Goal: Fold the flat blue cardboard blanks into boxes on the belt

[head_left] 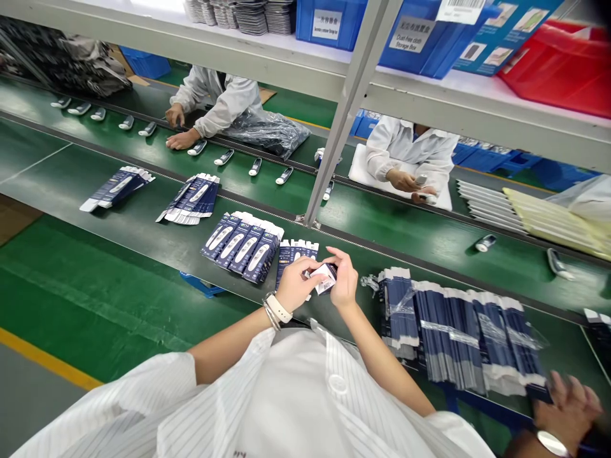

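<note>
My left hand (296,283), with a white watch and bracelets at the wrist, grips one side of a small blue-and-white carton (324,278). On the carton's other side, my right hand (344,278) holds it with curved fingers. The carton's white end faces me. Just left and behind my hands lie upright-printed blue cartons (285,254), partly hidden by my left hand. Further left sits a row of several formed blue boxes (243,247) with white flaps. Right of my right hand, bundles of flat blue cartons (449,337) are wrapped in clear plastic.
Flat cartons (195,196) lie at the left. Beyond a rail, white-and-grey devices (224,157) line the green belt (401,222). A metal post (334,140) and shelf with bins (410,38) stand ahead. Co-workers work opposite; another person's hand (566,407) is at lower right.
</note>
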`<state>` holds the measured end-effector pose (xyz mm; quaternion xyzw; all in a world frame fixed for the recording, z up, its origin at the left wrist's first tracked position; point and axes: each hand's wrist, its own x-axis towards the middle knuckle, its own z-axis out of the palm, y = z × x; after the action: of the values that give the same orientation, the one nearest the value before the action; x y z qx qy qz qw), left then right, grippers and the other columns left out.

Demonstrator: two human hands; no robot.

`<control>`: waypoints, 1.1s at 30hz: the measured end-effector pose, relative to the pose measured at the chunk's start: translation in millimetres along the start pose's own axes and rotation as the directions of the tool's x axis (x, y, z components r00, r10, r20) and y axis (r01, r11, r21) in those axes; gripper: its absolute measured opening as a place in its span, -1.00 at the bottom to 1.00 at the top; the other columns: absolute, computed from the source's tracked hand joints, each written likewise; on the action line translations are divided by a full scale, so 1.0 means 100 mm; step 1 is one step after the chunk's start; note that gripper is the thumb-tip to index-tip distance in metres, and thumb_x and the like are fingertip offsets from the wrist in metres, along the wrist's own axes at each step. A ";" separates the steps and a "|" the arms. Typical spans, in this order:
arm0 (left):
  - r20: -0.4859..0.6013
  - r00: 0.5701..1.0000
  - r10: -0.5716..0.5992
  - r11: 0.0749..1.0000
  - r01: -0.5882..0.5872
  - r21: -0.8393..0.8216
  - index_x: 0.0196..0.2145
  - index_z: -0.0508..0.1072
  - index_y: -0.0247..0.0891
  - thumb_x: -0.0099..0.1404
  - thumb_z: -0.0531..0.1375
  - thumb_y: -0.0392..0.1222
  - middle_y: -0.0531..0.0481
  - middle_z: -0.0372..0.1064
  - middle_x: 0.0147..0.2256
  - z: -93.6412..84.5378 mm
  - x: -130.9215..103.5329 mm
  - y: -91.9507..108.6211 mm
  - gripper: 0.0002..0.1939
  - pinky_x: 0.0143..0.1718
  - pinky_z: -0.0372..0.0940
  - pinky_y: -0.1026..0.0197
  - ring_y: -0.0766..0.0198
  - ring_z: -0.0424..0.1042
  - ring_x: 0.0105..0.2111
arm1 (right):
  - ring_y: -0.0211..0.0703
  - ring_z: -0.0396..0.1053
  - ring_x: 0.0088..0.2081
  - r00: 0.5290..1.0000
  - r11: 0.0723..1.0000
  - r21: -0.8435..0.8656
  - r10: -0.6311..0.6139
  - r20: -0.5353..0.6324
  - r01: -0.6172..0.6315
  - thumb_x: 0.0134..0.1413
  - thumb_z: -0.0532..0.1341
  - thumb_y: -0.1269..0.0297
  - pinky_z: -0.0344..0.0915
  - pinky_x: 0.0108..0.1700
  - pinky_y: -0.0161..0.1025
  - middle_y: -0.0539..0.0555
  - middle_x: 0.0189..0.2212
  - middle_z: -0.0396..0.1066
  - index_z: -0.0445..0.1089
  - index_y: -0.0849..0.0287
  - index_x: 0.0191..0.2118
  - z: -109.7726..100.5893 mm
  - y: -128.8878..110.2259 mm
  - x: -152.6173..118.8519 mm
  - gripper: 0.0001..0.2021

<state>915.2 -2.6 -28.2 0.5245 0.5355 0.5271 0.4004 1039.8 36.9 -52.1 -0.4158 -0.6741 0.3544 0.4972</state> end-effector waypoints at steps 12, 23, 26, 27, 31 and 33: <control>-0.016 0.999 -0.049 0.999 0.049 0.020 -0.41 0.45 -0.29 0.04 0.26 -0.30 0.01 0.33 -0.41 -0.06 0.01 0.00 -0.90 -0.42 0.23 0.28 0.30 0.30 -0.39 | -0.15 0.39 -0.33 0.999 1.000 0.000 0.032 0.027 -0.032 0.24 -0.21 0.10 0.28 -0.24 -0.17 0.06 -0.37 0.41 0.28 0.16 -0.04 0.06 0.02 0.03 -0.57; 0.147 0.989 0.025 0.982 -0.051 0.179 0.03 0.29 -0.18 0.01 0.31 -0.09 -0.10 0.30 -0.15 -0.20 -0.07 0.10 -0.39 -0.21 0.30 0.15 0.15 0.32 -0.18 | -0.15 0.38 -0.33 0.986 0.998 -0.064 0.014 0.168 -0.003 0.24 -0.21 0.10 0.28 -0.24 -0.17 0.05 -0.36 0.41 0.19 0.12 0.06 0.05 -0.12 0.15 -0.57; 0.215 0.974 0.071 0.918 -0.148 0.368 0.11 0.20 -0.11 0.03 0.29 -0.18 -0.07 0.29 -0.12 -0.34 -0.12 0.14 -0.33 -0.06 0.24 0.09 0.14 0.30 -0.13 | -0.14 0.37 -0.30 0.931 0.994 -0.109 0.022 0.363 0.019 0.23 -0.15 0.12 0.27 -0.21 -0.15 0.04 -0.30 0.39 0.08 0.08 0.14 0.15 -0.19 0.21 -0.59; 0.194 0.978 0.076 0.901 -0.151 0.406 0.07 0.24 -0.11 0.05 0.26 -0.21 -0.06 0.30 -0.13 -0.42 -0.12 0.13 -0.40 -0.06 0.23 0.10 0.15 0.31 -0.13 | -0.13 0.36 -0.24 0.926 0.994 -0.103 0.016 0.376 0.024 0.22 -0.13 0.11 0.27 -0.16 -0.13 0.06 -0.25 0.39 0.06 0.07 0.15 0.20 -0.20 0.22 -0.58; -0.283 0.956 0.079 0.905 0.050 0.422 -0.10 0.35 -0.16 0.06 0.25 -0.17 0.02 0.32 -0.29 -1.04 -0.10 -0.07 -0.60 -0.14 0.24 0.17 0.25 0.33 -0.28 | -0.04 0.24 0.02 0.992 0.997 -0.016 0.083 0.100 -0.081 0.19 -0.07 0.07 0.11 0.07 0.02 0.15 -0.03 0.29 0.07 0.11 0.14 0.40 -0.13 0.28 -0.55; -0.628 0.778 0.011 0.957 0.174 0.233 -0.14 0.34 -0.17 0.01 0.30 -0.14 0.06 0.31 -0.35 -1.50 -0.07 -0.26 -0.58 -0.21 0.25 0.22 0.31 0.33 -0.34 | -0.02 0.21 0.05 0.972 0.972 0.034 0.232 -0.038 -0.231 0.16 -0.05 0.04 0.09 0.10 0.03 0.18 0.00 0.26 0.09 0.13 0.12 0.45 0.03 0.29 -0.54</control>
<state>765.3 -28.7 -36.1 0.3477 0.7284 0.5720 0.1458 991.9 61.4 -55.3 -0.4917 -0.6052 0.4107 0.4725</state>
